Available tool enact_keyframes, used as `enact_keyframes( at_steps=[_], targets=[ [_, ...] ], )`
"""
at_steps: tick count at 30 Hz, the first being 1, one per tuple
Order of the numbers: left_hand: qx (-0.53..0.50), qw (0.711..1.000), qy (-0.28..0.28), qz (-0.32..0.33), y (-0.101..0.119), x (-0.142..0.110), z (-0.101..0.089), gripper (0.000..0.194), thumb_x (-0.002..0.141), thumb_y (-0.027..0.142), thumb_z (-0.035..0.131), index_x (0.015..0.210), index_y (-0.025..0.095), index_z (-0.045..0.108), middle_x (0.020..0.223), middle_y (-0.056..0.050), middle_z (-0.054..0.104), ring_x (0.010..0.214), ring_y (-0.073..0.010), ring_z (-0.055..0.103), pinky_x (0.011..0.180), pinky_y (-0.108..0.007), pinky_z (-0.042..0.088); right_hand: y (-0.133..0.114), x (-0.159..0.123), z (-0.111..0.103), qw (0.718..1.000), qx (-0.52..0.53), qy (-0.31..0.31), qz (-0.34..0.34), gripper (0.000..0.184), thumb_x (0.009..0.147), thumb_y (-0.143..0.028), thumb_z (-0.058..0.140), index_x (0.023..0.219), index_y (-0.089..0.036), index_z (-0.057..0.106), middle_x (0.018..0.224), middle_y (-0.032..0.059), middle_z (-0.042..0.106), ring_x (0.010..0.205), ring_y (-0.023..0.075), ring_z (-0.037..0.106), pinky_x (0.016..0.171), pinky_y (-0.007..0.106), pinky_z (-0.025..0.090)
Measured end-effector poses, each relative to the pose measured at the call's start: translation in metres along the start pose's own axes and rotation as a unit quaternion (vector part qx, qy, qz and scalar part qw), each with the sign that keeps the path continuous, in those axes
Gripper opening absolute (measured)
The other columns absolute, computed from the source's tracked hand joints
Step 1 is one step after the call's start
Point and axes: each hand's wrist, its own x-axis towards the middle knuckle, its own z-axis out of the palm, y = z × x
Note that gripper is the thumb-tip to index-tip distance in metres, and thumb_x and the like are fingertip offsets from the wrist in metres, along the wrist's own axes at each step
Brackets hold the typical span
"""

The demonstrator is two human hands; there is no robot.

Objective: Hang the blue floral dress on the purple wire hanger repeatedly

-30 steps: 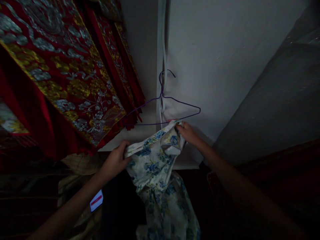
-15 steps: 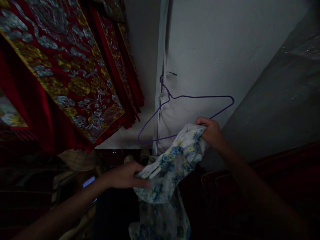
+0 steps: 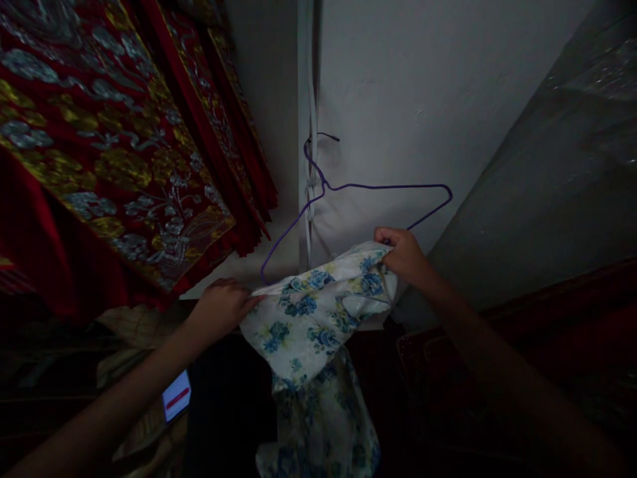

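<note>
Fingers (image 3: 384, 234): curled shut on cloth, both hands gripping the same garment.
Right hand (image 3: 408, 259): pinches the upper right corner of the flowered garment (image 3: 303, 325); wire of a purple hanger (image 3: 393, 186) passes close by these knuckles, and whether it is gripped too cannot be told.
Left hand (image 3: 219, 305): thumb on the front of the left corner, the other fingers mostly hidden.
Garment: white with blue blooms, pulled fairly taut between the hands, its lower part hanging in loose folds; the upper edge covers much of the hanger's bottom bar, though whether cloth goes around it is unclear.
Handling: probably light, soft and limp, perhaps a little slippery; unlikely to break, but easily creased. Best held near both ends of the upper edge, where a spread grip keeps it flat.
Hanger: tilted, right end higher, left end just beside the cloth; thin and likely springy.
Cord (image 3: 312, 79): white, running down the pale wall (image 3: 423, 119) beside the hanger's hook.
Red cloth (image 3: 114, 166): embroidered in silver and gold, hanging to the left, apart from the garment.
Phone (image 3: 178, 396): screen lit, near the left forearm.
</note>
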Motion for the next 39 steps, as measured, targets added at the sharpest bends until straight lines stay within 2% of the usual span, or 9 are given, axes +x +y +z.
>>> enact_keyframes(
  at_steps=[5,9,11,15,20,26,31,36,39],
  targets=[
    [-0.004,0.999,0.008,-0.041,0.0,0.005,-0.019,0.044,0.104,0.037,0.038,0.093,0.016,0.074,0.103,-0.012,0.069,0.089,-0.0243,0.07,0.079,-0.035,0.053,-0.006,-0.008,0.0,1.0,-0.018,0.003,0.007,0.01,0.052,-0.025,0.052,0.053,-0.022,0.042,0.052,-0.0046,0.04,0.053,0.0113,0.038,0.05,0.025,0.025],
    [-0.045,0.997,0.037,-0.046,-0.006,0.001,-0.027,0.055,0.104,0.048,0.034,0.085,0.015,0.074,0.11,-0.012,0.064,0.09,-0.0235,0.071,0.087,-0.035,0.054,-0.007,-0.012,-0.009,0.999,-0.033,-0.003,0.007,0.01,0.054,-0.025,0.053,0.055,-0.022,0.044,0.054,-0.0037,0.042,0.054,0.0121,0.039,0.05,0.025,0.026],
    [-0.03,0.997,0.041,-0.058,-0.01,-0.001,-0.025,0.048,0.1,0.049,0.04,0.089,0.014,0.071,0.112,-0.014,0.063,0.09,-0.0249,0.071,0.085,-0.036,0.055,-0.006,-0.013,-0.011,0.999,-0.031,-0.01,0.012,0.011,0.054,-0.024,0.055,0.056,-0.022,0.044,0.054,-0.0036,0.042,0.055,0.0125,0.04,0.05,0.025,0.027],
    [0.006,0.994,-0.011,-0.105,-0.013,-0.002,-0.019,0.024,0.091,0.032,0.051,0.102,0.015,0.063,0.109,-0.014,0.065,0.085,-0.0289,0.073,0.074,-0.038,0.057,-0.006,-0.013,-0.003,1.0,-0.013,-0.019,0.018,0.012,0.055,-0.023,0.055,0.055,-0.022,0.043,0.054,-0.0038,0.043,0.056,0.0127,0.041,0.05,0.025,0.027],
    [0.031,0.992,-0.023,-0.124,-0.009,0.004,-0.021,0.021,0.087,0.021,0.049,0.105,0.014,0.057,0.12,-0.019,0.063,0.088,-0.0334,0.074,0.071,-0.042,0.058,-0.004,-0.011,0.005,1.0,-0.008,0.001,0.002,0.012,0.054,-0.022,0.055,0.055,-0.022,0.043,0.054,-0.0048,0.043,0.056,0.0123,0.041,0.051,0.023,0.028],
    [-0.077,0.993,0.071,-0.06,-0.016,0.009,-0.037,0.034,0.088,0.007,0.04,0.119,0.015,0.052,0.114,-0.015,0.067,0.096,-0.0298,0.072,0.082,-0.04,0.057,-0.011,-0.014,-0.006,1.0,-0.008,-0.016,-0.002,0.013,0.056,-0.023,0.056,0.056,-0.022,0.043,0.055,-0.0047,0.042,0.055,0.0125,0.041,0.052,0.024,0.027],
    [-0.235,0.943,0.228,0.062,-0.002,0.031,-0.057,0.031,0.093,0.011,0.042,0.114,0.018,0.064,0.115,-0.01,0.068,0.109,-0.0225,0.066,0.097,-0.035,0.051,-0.022,-0.023,0.011,0.999,0.037,-0.009,-0.016,0.013,0.058,-0.024,0.057,0.057,-0.022,0.044,0.054,-0.0051,0.043,0.054,0.0116,0.039,0.052,0.024,0.028],
    [-0.306,0.888,0.342,0.003,0.0,0.075,-0.057,0.026,0.094,0.016,0.045,0.107,0.018,0.068,0.122,-0.01,0.065,0.12,-0.0224,0.06,0.108,-0.037,0.045,-0.022,-0.037,0.04,0.995,0.099,-0.015,-0.01,0.014,0.061,-0.024,0.059,0.06,-0.022,0.046,0.056,-0.0053,0.046,0.055,0.0116,0.04,0.051,0.023,0.03],
    [-0.343,0.886,0.304,-0.063,0.0,0.092,-0.053,0.027,0.096,0.023,0.044,0.11,0.016,0.066,0.109,-0.01,0.069,0.106,-0.023,0.064,0.095,-0.035,0.05,-0.017,-0.039,0.047,0.993,0.12,-0.016,-0.005,0.016,0.061,-0.023,0.062,0.061,-0.022,0.046,0.057,-0.0052,0.046,0.055,0.0118,0.041,0.051,0.023,0.031]
  ],
)
